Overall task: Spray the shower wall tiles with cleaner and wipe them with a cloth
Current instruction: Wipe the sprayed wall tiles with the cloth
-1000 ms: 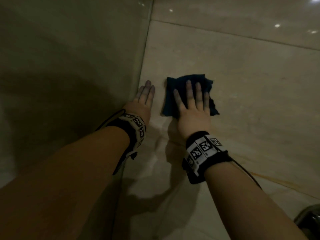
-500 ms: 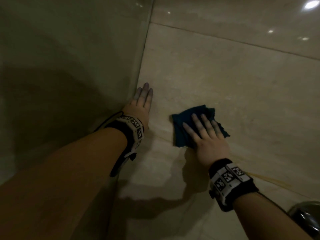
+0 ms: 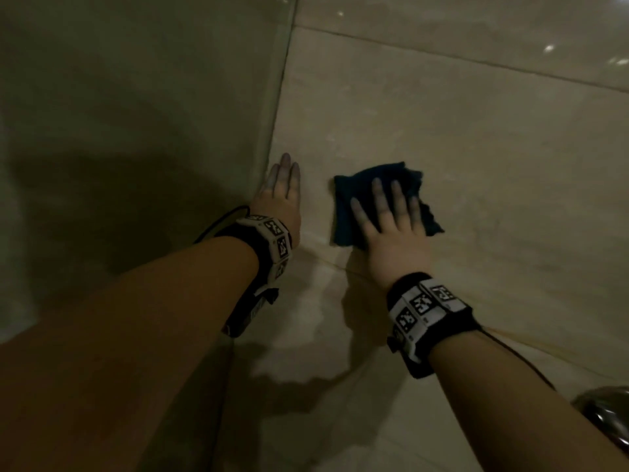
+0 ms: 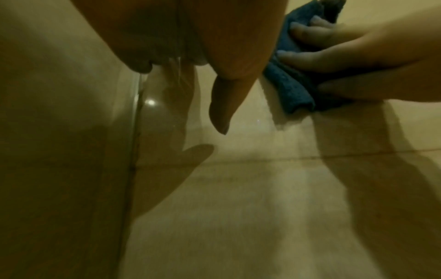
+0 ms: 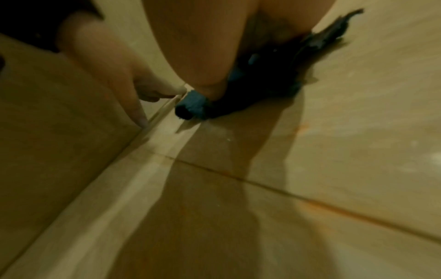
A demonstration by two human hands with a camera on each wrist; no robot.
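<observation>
A dark blue cloth (image 3: 354, 192) lies flat against the beige wall tiles (image 3: 476, 148). My right hand (image 3: 384, 212) presses it to the wall with straight, spread fingers. In the left wrist view the cloth (image 4: 288, 85) shows folded under the right hand's fingers (image 4: 317, 60). In the right wrist view the cloth (image 5: 193, 105) bunches under the palm. My left hand (image 3: 280, 189) rests flat on the tile beside the corner, fingers straight, holding nothing. No spray bottle is in view.
A glass panel or side wall (image 3: 136, 131) meets the tiled wall at a vertical corner seam (image 3: 277, 107) just left of my left hand. Grout lines (image 3: 476, 63) cross the tiles. A shiny metal fixture (image 3: 606, 417) sits at the lower right.
My right hand slid the cloth down and right, then back up and left along the tile. The left hand has stayed flat by the corner.
</observation>
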